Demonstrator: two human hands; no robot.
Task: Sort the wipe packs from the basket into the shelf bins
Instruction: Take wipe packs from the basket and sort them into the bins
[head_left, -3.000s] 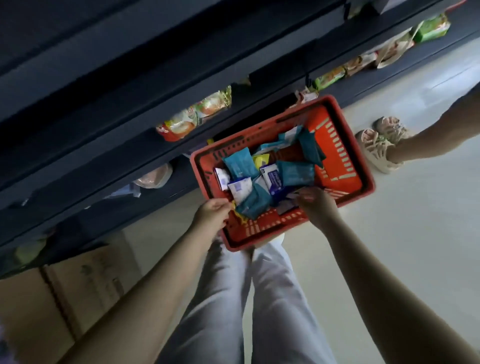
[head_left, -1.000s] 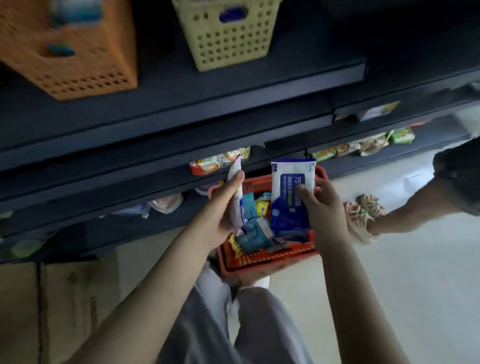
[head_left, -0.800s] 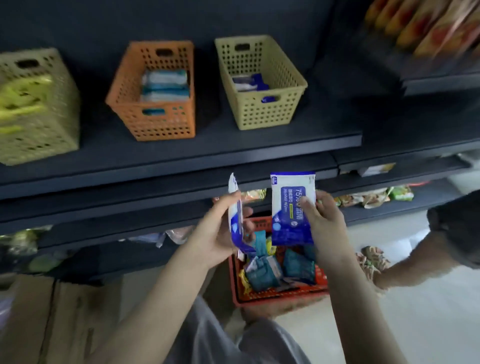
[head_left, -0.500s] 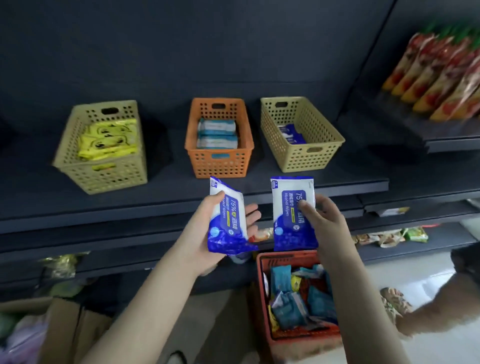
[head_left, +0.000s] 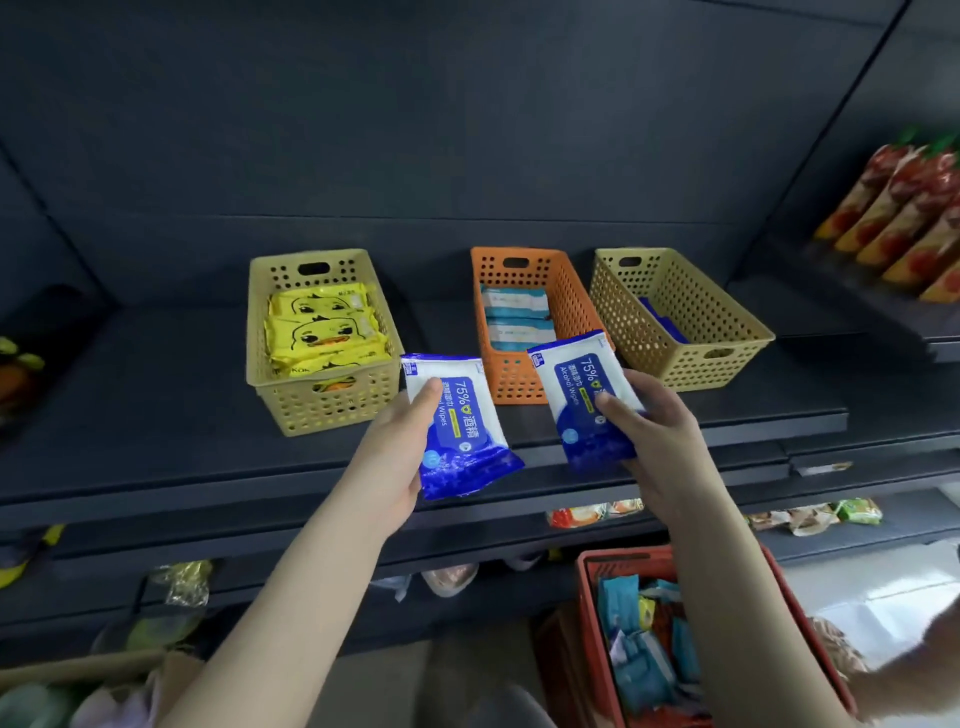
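My left hand grips a blue and white alcohol wipe pack in front of the shelf edge. My right hand holds a second identical blue pack just before the orange bin, which contains pale blue and white packs. A yellow bin on the left is stacked with yellow duck packs. The tan bin on the right has a blue pack lying inside. The red basket sits low at the bottom right with several teal and blue packs in it.
Dark shelves run across the view, with snack bags on the upper right and more goods on lower shelves. A cardboard box is at the bottom left. Another person's hand shows at the bottom right beside the basket.
Both hands lifted blue packs out of the basket and rose to the shelf with the bins. My view tilted upward from the floor to the bins.
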